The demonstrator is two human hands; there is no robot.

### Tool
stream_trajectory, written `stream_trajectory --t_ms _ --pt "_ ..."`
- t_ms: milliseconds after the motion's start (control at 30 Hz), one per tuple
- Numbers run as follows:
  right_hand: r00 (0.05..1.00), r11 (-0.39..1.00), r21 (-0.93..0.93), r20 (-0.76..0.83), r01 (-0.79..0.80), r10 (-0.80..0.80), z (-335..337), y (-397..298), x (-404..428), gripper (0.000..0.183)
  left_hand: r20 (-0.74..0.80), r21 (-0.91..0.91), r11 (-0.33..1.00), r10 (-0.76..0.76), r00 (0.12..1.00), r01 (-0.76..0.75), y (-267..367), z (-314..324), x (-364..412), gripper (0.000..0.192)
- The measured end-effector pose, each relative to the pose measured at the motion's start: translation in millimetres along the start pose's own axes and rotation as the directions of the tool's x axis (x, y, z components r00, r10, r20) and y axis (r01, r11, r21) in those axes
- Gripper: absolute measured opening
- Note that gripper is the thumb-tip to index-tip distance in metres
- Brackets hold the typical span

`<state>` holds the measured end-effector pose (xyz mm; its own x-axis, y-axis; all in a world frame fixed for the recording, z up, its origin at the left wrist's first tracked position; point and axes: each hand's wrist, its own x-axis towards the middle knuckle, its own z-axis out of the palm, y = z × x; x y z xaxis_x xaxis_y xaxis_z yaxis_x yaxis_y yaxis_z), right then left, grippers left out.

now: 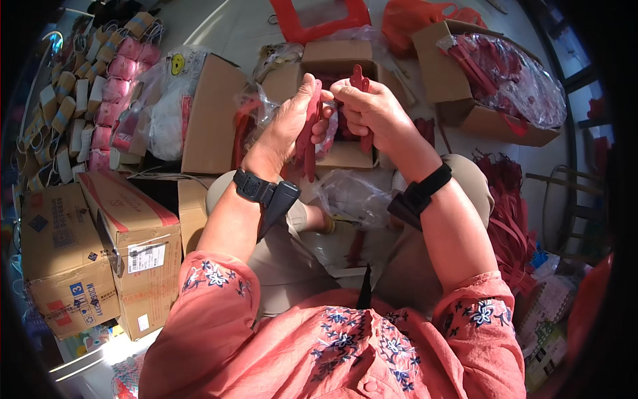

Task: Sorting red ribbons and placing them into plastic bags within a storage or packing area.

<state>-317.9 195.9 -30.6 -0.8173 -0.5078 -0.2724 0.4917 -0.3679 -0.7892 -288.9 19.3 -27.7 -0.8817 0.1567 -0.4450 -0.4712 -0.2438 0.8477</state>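
My left hand is closed around a bundle of dark red flat straps, with rounded ends at the top and the lengths hanging below the palm. In my right hand are a few more red straps; their rounded, holed ends stick up above the fingers. Both hands are raised close together, a small gap between them, above an open cardboard box. Red material shows inside that box, partly hidden by my hands. A clear plastic bag lies just below, between my knees.
At the right, a carton holds plastic-wrapped red straps, with a pile of long red strips nearer me. Cardboard boxes stand at my left, below bundled pink packs. A red plastic stool is ahead.
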Motion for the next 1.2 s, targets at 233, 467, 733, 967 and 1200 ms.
stream_trajectory --t_ms 233,467,733,967,1200 --pt "1.000 0.974 -0.226 -0.013 -0.027 0.025 11 15 5 0.014 0.099 0.070 0.994 0.080 0.992 -0.087 -8 -4 9 0.055" --pt "0.996 0.986 -0.156 -0.078 -0.057 0.046 5 23 14 0.009 0.065 0.016 1.000 0.011 0.998 -0.012 -10 -15 0 0.051" --pt "0.990 0.997 0.045 -0.128 0.069 -0.063 -4 21 19 0.014 0.023 0.082 0.994 0.065 0.998 -0.067 -11 -20 -10 0.029" --pt "0.998 0.997 0.072 -0.061 -0.005 0.010 5 27 16 0.024 0.047 -0.096 0.987 0.131 0.990 -0.126 -14 -8 -10 0.023" --pt "0.995 0.998 -0.062 -0.097 -0.015 0.009 -1 31 18 0.025 0.089 -0.015 0.991 0.137 0.987 -0.136 -20 -3 -8 0.026"
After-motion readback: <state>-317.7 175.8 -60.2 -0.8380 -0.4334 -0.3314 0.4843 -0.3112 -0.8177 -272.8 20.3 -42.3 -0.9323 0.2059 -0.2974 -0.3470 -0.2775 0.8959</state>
